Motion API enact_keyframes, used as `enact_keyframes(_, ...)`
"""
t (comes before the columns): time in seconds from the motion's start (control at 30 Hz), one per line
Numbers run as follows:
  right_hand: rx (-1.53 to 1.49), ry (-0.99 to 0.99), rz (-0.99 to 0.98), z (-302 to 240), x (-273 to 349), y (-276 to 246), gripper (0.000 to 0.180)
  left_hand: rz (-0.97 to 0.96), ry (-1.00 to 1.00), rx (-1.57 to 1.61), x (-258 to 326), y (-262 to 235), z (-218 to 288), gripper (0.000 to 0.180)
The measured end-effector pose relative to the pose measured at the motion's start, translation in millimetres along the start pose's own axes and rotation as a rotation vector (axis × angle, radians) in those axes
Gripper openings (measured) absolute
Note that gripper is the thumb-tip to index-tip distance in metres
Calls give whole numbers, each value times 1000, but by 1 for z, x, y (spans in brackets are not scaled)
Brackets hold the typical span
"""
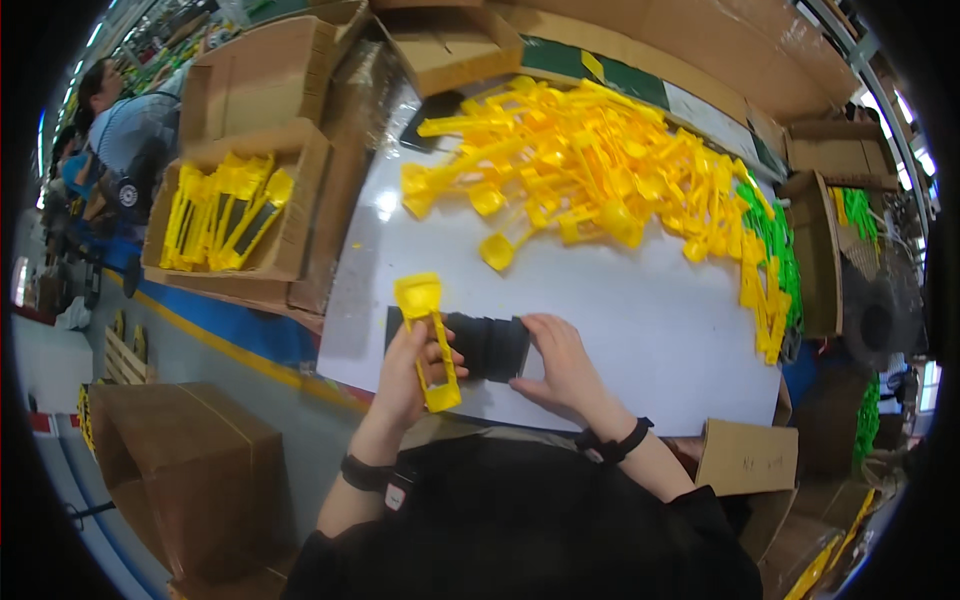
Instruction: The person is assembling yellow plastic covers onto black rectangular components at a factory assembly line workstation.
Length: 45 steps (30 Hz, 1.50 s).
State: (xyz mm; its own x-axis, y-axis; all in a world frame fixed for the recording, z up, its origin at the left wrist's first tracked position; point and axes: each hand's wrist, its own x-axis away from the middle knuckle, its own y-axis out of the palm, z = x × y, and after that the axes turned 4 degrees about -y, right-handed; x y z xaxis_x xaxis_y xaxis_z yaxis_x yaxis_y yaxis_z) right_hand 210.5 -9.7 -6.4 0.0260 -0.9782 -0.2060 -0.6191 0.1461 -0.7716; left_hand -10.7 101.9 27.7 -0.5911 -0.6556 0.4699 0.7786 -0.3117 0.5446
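Observation:
My left hand (408, 370) is closed around a yellow plastic scoop (441, 372) with a square bowl and an open, frame-like handle. The scoop stands nearly upright, bowl at the far end. Beneath and beside it lies a stack of flat black strips (487, 346) on the white table (600, 370), partly covered by my left fingers. At the stack's right end, my right hand (562, 362) grips its edges between thumb and fingers. A large heap of yellow scoops (600, 150) spreads over the far side of the table.
At the left, an open cardboard box (300, 215) contains yellow scoops with black strips in their handles. Green plastic pieces (780, 245) lie along the table's right edge. Other cartons surround the table, including a large one (200, 470) at lower left. People sit at far left.

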Motion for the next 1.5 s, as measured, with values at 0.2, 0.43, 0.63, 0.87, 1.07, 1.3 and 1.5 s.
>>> enact_keyframes(0.2,-251,-33,110,-32,13,-38,80,77,-8,-239,-2,29,-27,34)
enact_keyframes(0.43,-1,-76,41,-38,27,-43,73,-191,-45,-208,-9,55,-45,27)
enact_keyframes(0.63,44,-30,49,-37,26,-42,73,-173,52,-302,-14,56,-49,24)
enact_keyframes(0.87,-129,-25,128,-32,29,-26,63,-137,31,-300,-22,68,-48,18)
enact_keyframes(1.07,-1132,590,60,-37,29,-17,60,-86,27,-172,-25,60,-64,18)
enact_keyframes(1.3,-699,503,30,-38,26,1,35,30,109,-241,-31,72,-59,13)
enact_keyframes(1.5,-1137,560,194,-33,26,11,30,-11,27,-324,-32,73,-58,17)
